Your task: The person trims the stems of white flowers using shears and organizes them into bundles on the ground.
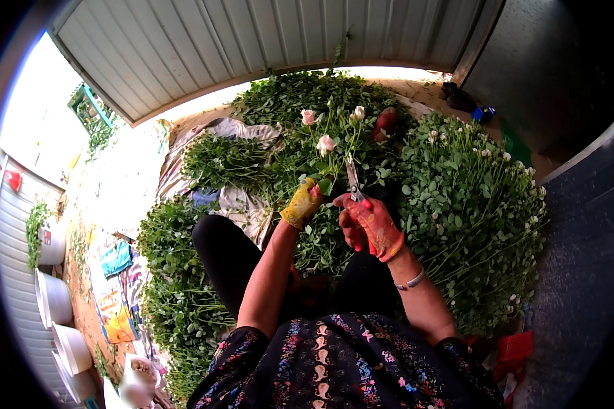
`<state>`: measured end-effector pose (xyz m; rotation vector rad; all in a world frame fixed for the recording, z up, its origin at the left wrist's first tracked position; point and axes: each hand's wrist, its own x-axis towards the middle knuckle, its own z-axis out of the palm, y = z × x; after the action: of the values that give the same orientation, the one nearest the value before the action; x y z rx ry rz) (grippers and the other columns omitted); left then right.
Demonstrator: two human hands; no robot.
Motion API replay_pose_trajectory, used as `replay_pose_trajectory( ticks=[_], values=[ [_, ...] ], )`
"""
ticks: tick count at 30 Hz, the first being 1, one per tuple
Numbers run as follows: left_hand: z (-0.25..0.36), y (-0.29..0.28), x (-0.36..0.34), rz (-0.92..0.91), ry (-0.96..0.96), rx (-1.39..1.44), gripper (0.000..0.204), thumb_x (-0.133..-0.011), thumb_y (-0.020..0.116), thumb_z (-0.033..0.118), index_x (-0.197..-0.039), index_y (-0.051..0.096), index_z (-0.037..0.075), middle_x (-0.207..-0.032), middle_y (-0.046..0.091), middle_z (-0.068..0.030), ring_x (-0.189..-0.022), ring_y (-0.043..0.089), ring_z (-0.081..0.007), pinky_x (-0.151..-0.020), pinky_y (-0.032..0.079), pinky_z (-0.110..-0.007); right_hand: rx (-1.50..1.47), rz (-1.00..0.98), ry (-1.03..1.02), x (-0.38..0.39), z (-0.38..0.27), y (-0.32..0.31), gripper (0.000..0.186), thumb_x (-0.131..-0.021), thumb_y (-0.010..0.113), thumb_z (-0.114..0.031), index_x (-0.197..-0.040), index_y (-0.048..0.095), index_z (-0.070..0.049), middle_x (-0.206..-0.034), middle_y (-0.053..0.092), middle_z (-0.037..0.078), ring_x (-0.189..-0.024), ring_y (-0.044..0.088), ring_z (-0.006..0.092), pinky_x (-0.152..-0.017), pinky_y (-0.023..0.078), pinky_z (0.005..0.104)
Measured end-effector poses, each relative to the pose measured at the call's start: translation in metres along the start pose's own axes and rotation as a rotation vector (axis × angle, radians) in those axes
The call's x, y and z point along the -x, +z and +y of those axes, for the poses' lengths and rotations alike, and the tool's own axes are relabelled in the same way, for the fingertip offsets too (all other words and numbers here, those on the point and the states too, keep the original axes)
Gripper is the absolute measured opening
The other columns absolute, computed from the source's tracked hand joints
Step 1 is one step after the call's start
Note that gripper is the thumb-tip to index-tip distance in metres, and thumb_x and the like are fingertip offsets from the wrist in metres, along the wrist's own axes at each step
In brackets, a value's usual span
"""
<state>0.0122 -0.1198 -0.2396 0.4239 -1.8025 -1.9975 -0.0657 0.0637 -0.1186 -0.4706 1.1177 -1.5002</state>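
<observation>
In front of me, my left hand (301, 204), in a yellow glove, is closed round the stem of a pale pink rose (326, 145); how many stems it grips is hidden by leaves. Two more pale blooms stand just beyond. My right hand (373, 226), in a red-orange glove, is wrapped round a pair of pruning shears (353, 178), blades pointing up and away beside the rose stems. Whether the blades touch a stem cannot be made out. Cut greenery (307, 92) lies in a heap beyond both hands.
A large bunch of small-budded stems (471, 204) spreads at my right, with leafy piles (174, 266) at my left. White tubs (53, 300) line the far left wall. A corrugated metal panel (252, 41) stands ahead. A red plastic object (515, 347) lies at lower right.
</observation>
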Motion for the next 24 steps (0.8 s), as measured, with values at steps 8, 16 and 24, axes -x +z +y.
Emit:
replay_pose_trajectory(
  ticks=[8,16,24],
  values=[
    [0.029,0.017,0.007,-0.057,-0.047,0.2,0.039,-0.092,0.051,0.033,-0.114,0.056,0.001,-0.104,0.062,-0.0064,-0.091,0.059,-0.0159,-0.078,0.053,-0.034,-0.094,0.058,-0.035,-0.007,-0.01,-0.002,0.028,-0.091,0.055,-0.028,-0.104,0.055,-0.003,-0.071,0.059,0.005,-0.047,0.056,0.0147,-0.035,0.042,0.0256],
    [0.022,0.016,0.004,-0.086,-0.008,0.255,0.038,-0.094,0.048,0.027,-0.121,0.053,0.001,-0.108,0.061,-0.0064,-0.093,0.058,-0.0163,-0.082,0.051,-0.031,-0.009,0.09,-0.033,-0.006,-0.013,-0.009,0.028,-0.092,0.052,-0.025,-0.106,0.055,0.0,-0.067,0.051,0.0,-0.045,0.044,0.0064,-0.035,0.037,0.0217],
    [0.026,0.015,-0.003,0.034,-0.056,0.25,0.043,-0.092,0.053,0.025,-0.128,0.048,0.003,-0.109,0.058,-0.0082,-0.097,0.059,-0.017,-0.087,0.05,-0.033,0.086,0.124,-0.115,-0.002,-0.006,-0.014,0.03,-0.092,0.053,-0.025,-0.111,0.055,-0.002,-0.071,0.058,0.002,-0.05,0.055,0.0095,-0.039,0.041,0.0218]
  ],
)
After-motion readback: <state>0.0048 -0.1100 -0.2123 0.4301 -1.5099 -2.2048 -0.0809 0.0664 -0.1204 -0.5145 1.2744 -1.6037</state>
